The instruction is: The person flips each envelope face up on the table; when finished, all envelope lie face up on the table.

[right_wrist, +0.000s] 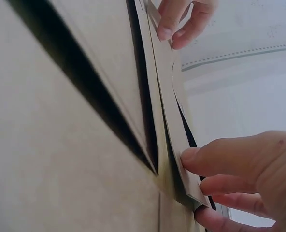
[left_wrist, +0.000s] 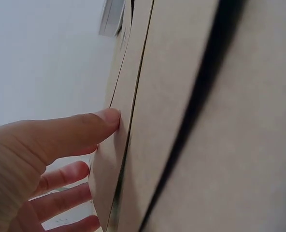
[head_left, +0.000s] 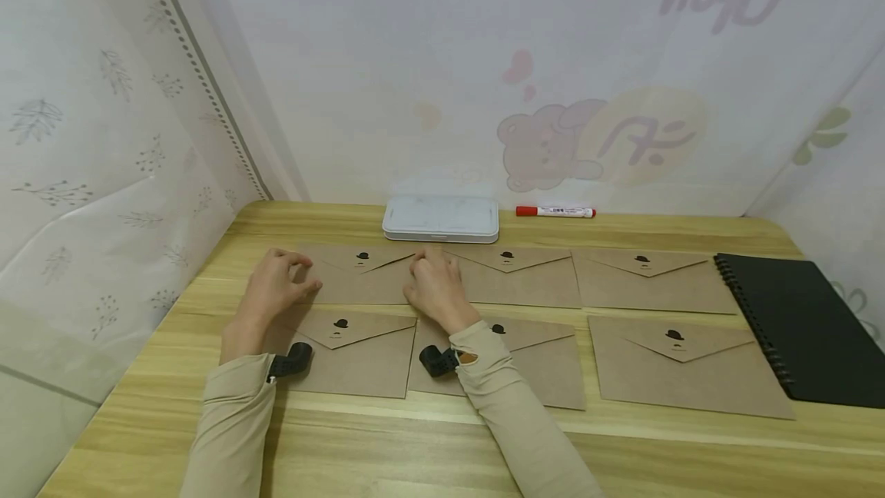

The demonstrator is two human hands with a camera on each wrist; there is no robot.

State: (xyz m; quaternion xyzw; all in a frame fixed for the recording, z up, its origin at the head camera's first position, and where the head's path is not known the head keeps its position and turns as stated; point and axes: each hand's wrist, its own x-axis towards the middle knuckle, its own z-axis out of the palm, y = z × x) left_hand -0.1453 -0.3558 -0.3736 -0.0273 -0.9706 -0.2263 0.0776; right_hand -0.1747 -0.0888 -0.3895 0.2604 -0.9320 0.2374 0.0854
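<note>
A brown kraft envelope (head_left: 366, 283) with a small hat print lies at the back left of the table. At its left end my left hand (head_left: 276, 283) holds the edge between thumb and fingers; in the left wrist view the thumb (left_wrist: 107, 121) presses on the paper. My right hand (head_left: 437, 287) grips the right end, thumb on top and fingers at the edge, as the right wrist view shows, where this envelope (right_wrist: 174, 125) is slightly raised at that end. Below it lies another envelope (head_left: 353, 360), and a third envelope (head_left: 532, 367) is partly under my right forearm.
More envelopes, such as the back-middle envelope (head_left: 525, 283) and front-right envelope (head_left: 691, 375), lie in two rows. A black spiral notebook (head_left: 809, 329) is at the right. Behind the rows are a white case (head_left: 440, 217) and a red-capped marker (head_left: 556, 212), near the curtain.
</note>
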